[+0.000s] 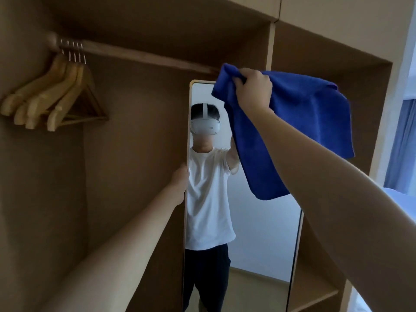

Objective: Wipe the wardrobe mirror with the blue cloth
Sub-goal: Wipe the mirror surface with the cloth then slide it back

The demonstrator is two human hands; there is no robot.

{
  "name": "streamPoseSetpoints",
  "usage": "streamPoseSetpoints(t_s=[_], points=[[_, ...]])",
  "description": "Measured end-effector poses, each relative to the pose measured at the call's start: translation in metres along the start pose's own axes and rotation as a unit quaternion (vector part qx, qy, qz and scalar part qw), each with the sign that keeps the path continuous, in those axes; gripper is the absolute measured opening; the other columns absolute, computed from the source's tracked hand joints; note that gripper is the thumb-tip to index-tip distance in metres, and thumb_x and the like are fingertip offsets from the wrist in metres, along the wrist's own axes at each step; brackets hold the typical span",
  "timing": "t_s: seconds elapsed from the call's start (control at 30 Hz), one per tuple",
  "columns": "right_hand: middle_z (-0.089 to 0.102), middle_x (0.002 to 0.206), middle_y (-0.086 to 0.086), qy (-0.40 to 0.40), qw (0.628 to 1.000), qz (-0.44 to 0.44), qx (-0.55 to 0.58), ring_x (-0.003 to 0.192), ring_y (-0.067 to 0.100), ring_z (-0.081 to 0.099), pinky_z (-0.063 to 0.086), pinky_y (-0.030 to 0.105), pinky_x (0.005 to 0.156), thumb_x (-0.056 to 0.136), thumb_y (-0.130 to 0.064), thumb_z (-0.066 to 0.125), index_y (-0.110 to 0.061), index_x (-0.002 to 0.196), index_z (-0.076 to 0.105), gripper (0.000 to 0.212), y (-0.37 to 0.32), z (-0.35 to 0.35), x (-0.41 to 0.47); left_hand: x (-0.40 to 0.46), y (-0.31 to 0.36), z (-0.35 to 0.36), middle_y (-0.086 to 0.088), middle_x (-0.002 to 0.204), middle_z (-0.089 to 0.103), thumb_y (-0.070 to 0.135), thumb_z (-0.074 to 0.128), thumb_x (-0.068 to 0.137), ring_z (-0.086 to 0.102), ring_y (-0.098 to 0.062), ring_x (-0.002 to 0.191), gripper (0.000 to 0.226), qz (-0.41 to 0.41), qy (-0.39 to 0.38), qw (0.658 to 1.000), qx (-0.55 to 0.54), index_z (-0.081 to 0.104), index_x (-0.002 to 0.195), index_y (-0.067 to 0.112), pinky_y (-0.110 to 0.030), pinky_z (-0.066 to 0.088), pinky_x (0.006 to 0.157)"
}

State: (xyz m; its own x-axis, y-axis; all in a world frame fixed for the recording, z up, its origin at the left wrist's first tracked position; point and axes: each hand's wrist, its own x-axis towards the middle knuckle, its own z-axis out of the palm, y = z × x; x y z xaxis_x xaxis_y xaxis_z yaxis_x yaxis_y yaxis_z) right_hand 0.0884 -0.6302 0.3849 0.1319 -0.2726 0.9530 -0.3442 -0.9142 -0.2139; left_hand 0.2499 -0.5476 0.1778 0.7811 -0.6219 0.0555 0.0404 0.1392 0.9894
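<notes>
A tall narrow wardrobe mirror with a light wooden frame stands inside the open wardrobe, reflecting a person in a white shirt. My right hand is raised near the mirror's top right corner and grips a bunched edge of the blue cloth. The cloth hangs down loosely in front of the upper right part of the glass and hides it. My left hand holds the mirror's left frame edge at mid height, fingers wrapped round it.
A wooden rail crosses the wardrobe above the mirror, with several wooden hangers at its left end. Shelves sit in the right compartment. A blue curtain and a bed edge lie at far right.
</notes>
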Motion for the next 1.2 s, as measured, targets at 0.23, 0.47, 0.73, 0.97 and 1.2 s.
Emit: streamPoseSetpoints(t_s=[0.23,0.47,0.73,0.97,1.2], points=[[0.071,0.099,0.002,-0.124,0.987,-0.101,0.023,0.091,0.019,0.065,0.05,0.031,0.079,0.097,-0.025,0.054,-0.022,0.111,0.068,0.019,-0.057,0.032,0.002,-0.006,-0.001,-0.005,-0.016,0.133,0.054,0.031,0.028,0.107,0.052,-0.032,0.122,0.044,0.02,-0.064,0.998,0.005,0.05,0.138,0.007,-0.043,0.041,0.106],[0.06,0.08,-0.007,-0.121,0.992,-0.013,-0.024,0.085,0.019,0.061,0.044,0.042,0.092,0.098,-0.047,0.049,-0.026,0.101,0.064,0.025,-0.039,0.035,0.013,0.008,0.0,-0.006,-0.013,0.101,0.058,0.026,0.029,0.107,0.056,-0.021,0.091,0.033,0.01,-0.099,0.995,0.016,0.057,0.098,0.012,-0.04,0.04,0.107],[0.065,0.096,-0.002,-0.146,0.987,-0.062,-0.023,0.088,0.015,0.062,0.05,0.035,0.085,0.101,-0.042,0.049,-0.024,0.111,0.064,0.026,-0.036,0.027,0.005,0.02,-0.004,-0.012,-0.013,0.111,0.065,0.041,0.044,0.1,0.064,-0.03,0.103,0.034,-0.032,-0.142,0.989,0.001,0.063,0.104,0.013,-0.047,0.052,0.097],[0.061,0.127,0.004,-0.097,0.982,-0.108,-0.123,0.12,0.028,0.051,0.03,0.045,0.106,0.103,-0.043,0.038,-0.024,0.131,0.057,0.039,-0.063,0.056,-0.01,0.025,0.0,-0.005,-0.008,0.122,0.059,0.029,0.035,0.106,0.06,-0.023,0.092,0.035,-0.046,-0.117,0.991,0.046,0.06,0.102,0.005,-0.038,0.049,0.096],[0.064,0.115,0.006,-0.047,0.984,-0.038,-0.169,0.115,0.03,0.053,0.032,0.05,0.106,0.104,-0.044,0.029,-0.022,0.116,0.061,0.041,-0.053,0.051,-0.01,0.019,-0.002,-0.01,-0.013,0.121,0.062,0.038,0.029,0.103,0.059,-0.031,0.113,0.044,-0.044,-0.096,0.994,0.007,0.06,0.124,0.014,-0.049,0.045,0.105]])
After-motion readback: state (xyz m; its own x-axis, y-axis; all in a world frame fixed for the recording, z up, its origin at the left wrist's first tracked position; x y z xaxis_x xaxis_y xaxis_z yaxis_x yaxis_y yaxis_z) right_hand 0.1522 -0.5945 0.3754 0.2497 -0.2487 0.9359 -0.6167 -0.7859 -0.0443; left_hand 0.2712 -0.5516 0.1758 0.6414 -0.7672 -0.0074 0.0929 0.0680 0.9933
